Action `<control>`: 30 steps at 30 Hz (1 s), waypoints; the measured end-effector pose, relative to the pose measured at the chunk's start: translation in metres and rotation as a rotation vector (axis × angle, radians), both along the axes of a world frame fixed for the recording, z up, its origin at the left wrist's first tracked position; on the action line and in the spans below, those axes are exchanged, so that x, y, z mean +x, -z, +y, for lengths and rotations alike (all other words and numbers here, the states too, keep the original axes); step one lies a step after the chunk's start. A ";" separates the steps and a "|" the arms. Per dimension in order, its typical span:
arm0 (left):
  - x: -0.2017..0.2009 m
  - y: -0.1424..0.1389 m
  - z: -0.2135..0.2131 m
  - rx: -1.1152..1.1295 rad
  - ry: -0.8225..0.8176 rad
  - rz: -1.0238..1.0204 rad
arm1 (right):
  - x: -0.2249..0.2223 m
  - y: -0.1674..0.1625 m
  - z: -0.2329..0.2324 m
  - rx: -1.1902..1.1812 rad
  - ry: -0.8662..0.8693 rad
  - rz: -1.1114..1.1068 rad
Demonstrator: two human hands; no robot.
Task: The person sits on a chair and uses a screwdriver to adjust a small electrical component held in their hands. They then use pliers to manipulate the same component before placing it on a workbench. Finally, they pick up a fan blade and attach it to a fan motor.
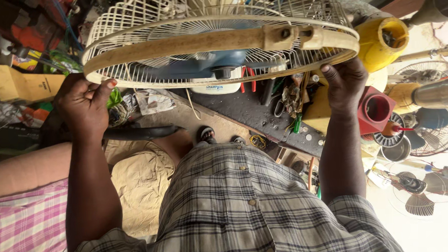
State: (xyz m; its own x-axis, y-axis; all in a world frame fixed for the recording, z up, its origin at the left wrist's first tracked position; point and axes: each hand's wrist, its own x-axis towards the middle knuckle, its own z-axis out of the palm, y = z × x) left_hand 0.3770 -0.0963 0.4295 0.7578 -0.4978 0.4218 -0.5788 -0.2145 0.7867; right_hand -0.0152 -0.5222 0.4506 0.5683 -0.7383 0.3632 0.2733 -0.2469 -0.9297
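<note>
I hold a round cream wire fan cage (181, 44) flat in front of me, its plastic rim band facing me with a clip (293, 36) at the right. Blue fan blades (217, 61) and a dark hub show through the wires. My left hand (84, 103) grips the rim at its left underside, thumb up against the wire. My right hand (345, 84) grips the rim's right side from below. Both forearms rise from my checked shirt.
A dark workbench (253, 112) below the cage carries pliers, screwdrivers and small parts. Yellow motor housing (380, 41) and a red plastic part (377, 110) lie at the right, with other fans and cages. Another person's arm and pink checked cloth (24, 222) are at the left.
</note>
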 end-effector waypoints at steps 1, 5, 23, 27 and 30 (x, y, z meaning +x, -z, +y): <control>0.000 0.000 0.000 -0.005 0.007 -0.029 | -0.003 -0.004 -0.001 -0.017 0.005 0.011; 0.000 -0.001 0.002 -0.007 0.023 -0.084 | -0.010 -0.020 -0.007 -0.045 -0.050 0.027; 0.007 -0.037 -0.003 -0.047 0.073 -0.093 | -0.003 -0.056 -0.004 -0.105 -0.111 0.066; 0.007 -0.051 -0.007 -0.080 0.148 0.067 | -0.003 -0.066 -0.011 -0.168 -0.164 0.057; 0.007 -0.051 -0.007 -0.021 0.132 0.025 | -0.008 -0.067 -0.016 -0.160 -0.166 0.091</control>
